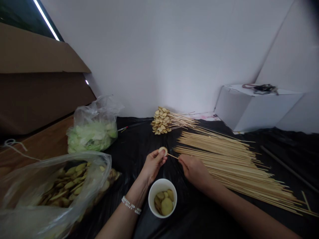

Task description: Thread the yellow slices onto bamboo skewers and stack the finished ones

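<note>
At frame centre, a potato slice (162, 151) is pinched in the left grip (152, 165); a skewer (173, 156) is held to its edge by the closed right grip (193, 168). Loaded skewers (161, 121) are heaped above; loose slices (166, 206) and bare skewers (239, 171), lower centre and right, are left unjoined.

Find no readable text, label, brand, number or sign. Make out no print on white cup (161, 186), white box (261, 113), brown cardboard (42, 94) or clear bag (27, 215).
</note>
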Motion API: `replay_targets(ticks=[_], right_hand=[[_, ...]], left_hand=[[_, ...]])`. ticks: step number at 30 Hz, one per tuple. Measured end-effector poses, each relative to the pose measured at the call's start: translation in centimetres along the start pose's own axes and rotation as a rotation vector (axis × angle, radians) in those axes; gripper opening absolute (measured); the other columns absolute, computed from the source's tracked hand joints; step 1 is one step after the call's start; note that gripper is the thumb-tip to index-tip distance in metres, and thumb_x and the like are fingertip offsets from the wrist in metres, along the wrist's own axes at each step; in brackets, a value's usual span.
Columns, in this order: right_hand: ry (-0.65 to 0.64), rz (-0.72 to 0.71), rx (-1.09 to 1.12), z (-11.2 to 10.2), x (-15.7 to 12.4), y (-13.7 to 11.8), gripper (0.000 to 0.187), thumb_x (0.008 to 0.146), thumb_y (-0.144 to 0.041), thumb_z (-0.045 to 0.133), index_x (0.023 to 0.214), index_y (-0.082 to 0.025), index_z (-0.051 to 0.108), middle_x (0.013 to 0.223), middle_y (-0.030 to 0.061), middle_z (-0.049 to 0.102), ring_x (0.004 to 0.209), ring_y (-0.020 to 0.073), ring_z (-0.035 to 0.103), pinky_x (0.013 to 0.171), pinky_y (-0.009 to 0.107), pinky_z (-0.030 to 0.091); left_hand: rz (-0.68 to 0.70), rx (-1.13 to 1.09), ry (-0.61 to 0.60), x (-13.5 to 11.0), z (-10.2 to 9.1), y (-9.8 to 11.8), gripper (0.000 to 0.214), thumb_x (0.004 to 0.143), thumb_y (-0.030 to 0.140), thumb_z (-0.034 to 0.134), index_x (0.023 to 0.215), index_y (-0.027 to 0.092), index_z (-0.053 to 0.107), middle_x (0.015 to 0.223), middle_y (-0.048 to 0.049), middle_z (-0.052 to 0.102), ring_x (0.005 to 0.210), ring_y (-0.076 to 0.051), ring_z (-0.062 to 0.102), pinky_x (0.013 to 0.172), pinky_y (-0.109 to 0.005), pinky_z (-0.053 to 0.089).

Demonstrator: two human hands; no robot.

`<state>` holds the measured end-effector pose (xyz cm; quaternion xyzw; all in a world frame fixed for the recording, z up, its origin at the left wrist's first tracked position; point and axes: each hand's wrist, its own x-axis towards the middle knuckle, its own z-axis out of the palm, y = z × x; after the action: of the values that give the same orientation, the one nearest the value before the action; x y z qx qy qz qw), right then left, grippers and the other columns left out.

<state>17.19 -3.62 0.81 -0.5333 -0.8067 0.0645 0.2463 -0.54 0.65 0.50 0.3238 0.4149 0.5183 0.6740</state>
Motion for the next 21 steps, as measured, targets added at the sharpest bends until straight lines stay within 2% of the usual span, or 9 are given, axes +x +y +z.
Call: replay_targets(ticks=[4,8,10,13,17,19,21], right_hand=[[-0.004,0.029,0.053,-0.3,0.0,-0.2,0.025,0.092,-0.017,0.037,0.077,-0.018,0.057,0.073,0.0033,0.062,0.068,0.0144,0.054,0.064,0.025,0.034],[-0.121,0.100,0.304,-1.0,0.4,-0.1,0.030,0.090,-0.016,0.038,0.066,-0.019,0.054,0.061,-0.0007,0.060,0.059,0.0119,0.053,0.061,0.022,0.035],[-0.156,0.108,0.355,-1.2,0.6,0.0,0.030,0.090,-0.016,0.039,0.065,-0.019,0.054,0.058,-0.0018,0.059,0.057,0.0116,0.053,0.060,0.022,0.035],[-0.096,0.077,0.296,-1.1,0.7,0.0,0.025,0.092,-0.019,0.040,0.073,-0.019,0.057,0.067,-0.0006,0.061,0.062,0.0126,0.054,0.061,0.022,0.035],[0.022,0.023,0.054,-0.3,0.2,-0.4,0.017,0.092,-0.020,0.041,0.089,-0.018,0.058,0.083,0.0037,0.063,0.071,0.0147,0.055,0.063,0.024,0.033],[0.029,0.001,-0.075,-0.1,0.0,-0.6,0.021,0.094,-0.019,0.038,0.088,-0.017,0.058,0.084,0.0055,0.062,0.068,0.0148,0.054,0.060,0.025,0.030],[0.007,-0.004,-0.108,-0.1,-0.1,-0.7,0.025,0.094,-0.018,0.035,0.087,-0.017,0.059,0.080,0.0060,0.061,0.066,0.0148,0.053,0.058,0.025,0.030]], left_hand=[[0.004,0.009,-0.017,-0.2,0.2,0.0,0.034,0.055,0.030,0.085,0.076,0.009,0.070,0.065,-0.0017,0.064,0.054,-0.004,0.055,0.054,-0.013,0.046],[-0.002,0.033,-0.032,-0.5,0.5,0.0,0.035,0.054,0.031,0.085,0.077,0.009,0.070,0.064,-0.0011,0.063,0.053,-0.004,0.054,0.054,-0.013,0.045],[-0.001,0.040,-0.036,-0.5,0.6,0.1,0.034,0.055,0.032,0.084,0.076,0.009,0.070,0.064,-0.0010,0.062,0.053,-0.004,0.054,0.053,-0.013,0.044],[0.020,0.025,-0.028,-0.4,0.4,0.4,0.033,0.058,0.035,0.083,0.076,0.010,0.069,0.065,-0.0012,0.063,0.053,-0.004,0.054,0.053,-0.013,0.045],[0.042,-0.013,0.011,-0.1,-0.1,0.9,0.034,0.058,0.036,0.082,0.075,0.010,0.069,0.065,-0.0017,0.064,0.055,-0.005,0.056,0.053,-0.013,0.046],[0.046,-0.014,0.009,-0.1,-0.2,0.9,0.034,0.058,0.036,0.082,0.076,0.010,0.069,0.066,-0.0020,0.064,0.056,-0.005,0.056,0.054,-0.013,0.046],[0.050,-0.002,-0.001,-0.1,-0.2,0.7,0.033,0.059,0.035,0.082,0.077,0.010,0.069,0.067,-0.0020,0.064,0.055,-0.005,0.055,0.054,-0.013,0.045]])
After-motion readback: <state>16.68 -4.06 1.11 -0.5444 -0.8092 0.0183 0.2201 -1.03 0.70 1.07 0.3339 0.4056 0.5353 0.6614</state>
